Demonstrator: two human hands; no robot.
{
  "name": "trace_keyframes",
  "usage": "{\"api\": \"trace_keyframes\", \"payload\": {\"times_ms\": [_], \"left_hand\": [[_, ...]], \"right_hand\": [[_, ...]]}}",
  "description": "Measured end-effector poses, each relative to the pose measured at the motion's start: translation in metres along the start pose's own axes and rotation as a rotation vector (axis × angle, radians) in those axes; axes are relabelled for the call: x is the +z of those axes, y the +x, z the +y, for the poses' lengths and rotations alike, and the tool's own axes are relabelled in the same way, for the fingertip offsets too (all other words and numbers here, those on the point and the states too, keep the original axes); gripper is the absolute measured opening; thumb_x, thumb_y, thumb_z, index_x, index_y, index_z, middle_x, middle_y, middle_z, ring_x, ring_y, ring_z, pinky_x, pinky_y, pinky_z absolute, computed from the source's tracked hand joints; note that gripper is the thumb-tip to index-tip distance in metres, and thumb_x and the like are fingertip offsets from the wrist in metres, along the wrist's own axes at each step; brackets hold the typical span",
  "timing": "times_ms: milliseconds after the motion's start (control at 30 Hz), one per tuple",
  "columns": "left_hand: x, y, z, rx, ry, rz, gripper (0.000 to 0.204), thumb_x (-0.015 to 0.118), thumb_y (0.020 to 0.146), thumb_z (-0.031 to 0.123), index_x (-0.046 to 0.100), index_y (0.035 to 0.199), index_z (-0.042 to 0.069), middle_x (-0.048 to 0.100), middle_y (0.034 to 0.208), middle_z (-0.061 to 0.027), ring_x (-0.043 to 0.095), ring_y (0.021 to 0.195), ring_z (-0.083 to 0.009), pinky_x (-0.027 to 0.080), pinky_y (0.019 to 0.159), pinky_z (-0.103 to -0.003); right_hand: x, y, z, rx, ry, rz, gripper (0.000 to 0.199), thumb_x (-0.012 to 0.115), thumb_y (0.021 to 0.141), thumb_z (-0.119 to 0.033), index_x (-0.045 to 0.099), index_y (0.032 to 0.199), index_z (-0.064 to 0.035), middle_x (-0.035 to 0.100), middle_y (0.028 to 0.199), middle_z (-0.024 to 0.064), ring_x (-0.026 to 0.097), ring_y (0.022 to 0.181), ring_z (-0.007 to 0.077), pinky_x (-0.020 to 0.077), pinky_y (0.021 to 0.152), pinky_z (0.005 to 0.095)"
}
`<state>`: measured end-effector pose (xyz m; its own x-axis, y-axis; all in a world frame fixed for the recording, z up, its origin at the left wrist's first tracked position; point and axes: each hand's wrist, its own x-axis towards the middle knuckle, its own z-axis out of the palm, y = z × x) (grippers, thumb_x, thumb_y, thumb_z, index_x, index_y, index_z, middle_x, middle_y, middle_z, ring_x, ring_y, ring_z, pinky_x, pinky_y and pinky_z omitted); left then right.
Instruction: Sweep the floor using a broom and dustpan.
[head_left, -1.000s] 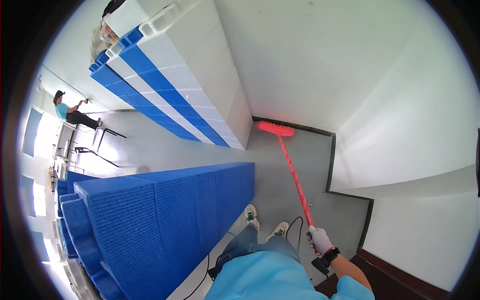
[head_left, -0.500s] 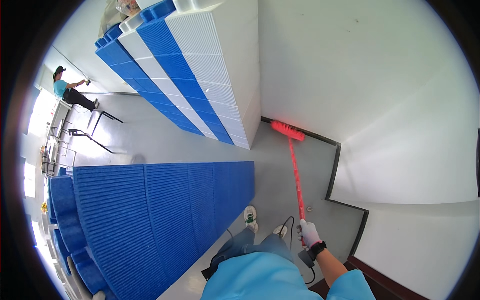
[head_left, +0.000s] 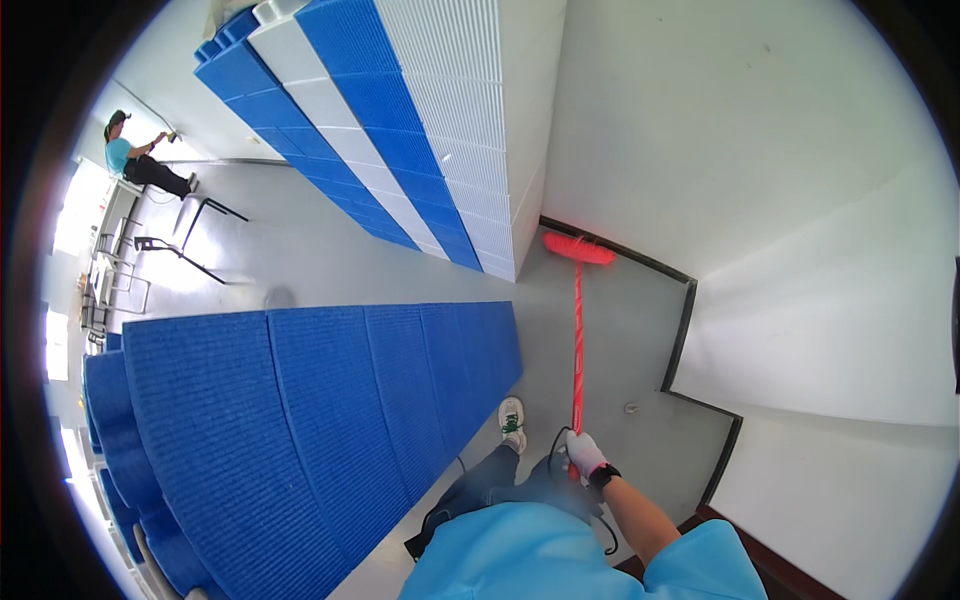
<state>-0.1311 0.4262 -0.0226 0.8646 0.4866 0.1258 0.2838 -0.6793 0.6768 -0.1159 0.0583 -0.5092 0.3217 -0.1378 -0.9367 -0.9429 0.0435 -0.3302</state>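
Observation:
My right hand (head_left: pixel 587 456), in a white glove and with a black band at the wrist, is closed round the grip of a red long-handled broom (head_left: pixel 578 350). The broom reaches away from me, and its wide bristled red head (head_left: pixel 579 249) is at the floor by the dark skirting (head_left: pixel 630 257) of the white wall. A dark cable (head_left: pixel 556 440) loops near my right hand. My left hand cannot be made out; only a pale shape shows at the lower left rim, too cut off to name.
A wall of ribbed blue blocks (head_left: pixel 330 400) stands close on my left. Ahead rises a taller blue-and-white block stack (head_left: pixel 400 140). A small round fitting (head_left: pixel 631 408) lies on the grey floor. Far left, another person (head_left: pixel 140 160) is beside a wall, with chairs (head_left: pixel 190 240) nearby.
My right hand has drawn slightly left and nearer to me with the broom handle, which stands straighter. The broom head stays by the skirting, and the view has shifted a little.

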Motion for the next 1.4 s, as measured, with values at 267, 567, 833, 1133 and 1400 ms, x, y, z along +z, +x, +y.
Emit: {"api": "trace_keyframes", "payload": {"times_ms": [267, 567, 833, 1133, 1400], "left_hand": [[-0.007, -0.012, -0.013, 0.014, -0.015, -0.021, 0.076, 0.060, 0.076, 0.034, 0.033, 0.141, 0.006, 0.033, 0.139, -0.0236, 0.036, 0.125, -0.0358, 0.029, 0.104, -0.042], [-0.011, -0.029, -0.022, 0.083, -0.030, -0.070, 0.073, 0.059, 0.078, 0.033, 0.032, 0.141, 0.007, 0.033, 0.139, -0.0232, 0.038, 0.123, -0.0353, 0.029, 0.103, -0.040], [-0.017, -0.022, -0.034, 0.203, -0.192, -0.176, 0.070, 0.061, 0.080, 0.022, 0.031, 0.142, 0.009, 0.035, 0.138, -0.0211, 0.044, 0.117, -0.0352, 0.038, 0.097, -0.037], [-0.020, -0.008, -0.036, 0.343, -0.052, -0.187, 0.079, 0.066, 0.078, 0.041, 0.030, 0.143, 0.013, 0.035, 0.139, -0.0211, 0.041, 0.121, -0.0344, 0.034, 0.102, -0.041], [-0.020, -0.014, -0.027, 0.335, -0.175, -0.264, 0.081, 0.069, 0.075, 0.026, 0.027, 0.143, 0.009, 0.036, 0.136, -0.0227, 0.046, 0.115, -0.0365, 0.043, 0.093, -0.041]], "right_hand": [[-0.060, -0.043, 0.044, 0.098, -0.375, 0.115, 0.037, 0.042, 0.090, -0.032, 0.050, 0.104, 0.0013, 0.060, 0.075, 0.0131, 0.060, 0.056, 0.0235, 0.0523, 0.051, 0.0364], [-0.120, -0.132, 0.217, 0.221, -0.548, 0.271, 0.045, 0.042, 0.089, -0.037, 0.052, 0.109, 0.0014, 0.063, 0.090, 0.0213, 0.065, 0.070, 0.0321, 0.0520, 0.061, 0.0412], [-0.097, -0.255, 0.383, 0.284, -0.237, 0.397, 0.043, 0.050, 0.085, -0.039, 0.059, 0.090, 0.0028, 0.063, 0.073, 0.0168, 0.064, 0.059, 0.0279, 0.0509, 0.051, 0.0395], [-0.074, -0.172, 0.319, -0.001, 0.120, 0.484, 0.042, 0.049, 0.089, -0.038, 0.058, 0.078, 0.0018, 0.054, 0.057, 0.0077, 0.055, 0.048, 0.0191, 0.0414, 0.044, 0.0349], [-0.129, -0.053, 0.146, -0.025, 0.093, 0.519, 0.047, 0.039, 0.091, -0.040, 0.057, 0.097, 0.0030, 0.063, 0.078, 0.0196, 0.065, 0.061, 0.0315, 0.0506, 0.056, 0.0430]]}}
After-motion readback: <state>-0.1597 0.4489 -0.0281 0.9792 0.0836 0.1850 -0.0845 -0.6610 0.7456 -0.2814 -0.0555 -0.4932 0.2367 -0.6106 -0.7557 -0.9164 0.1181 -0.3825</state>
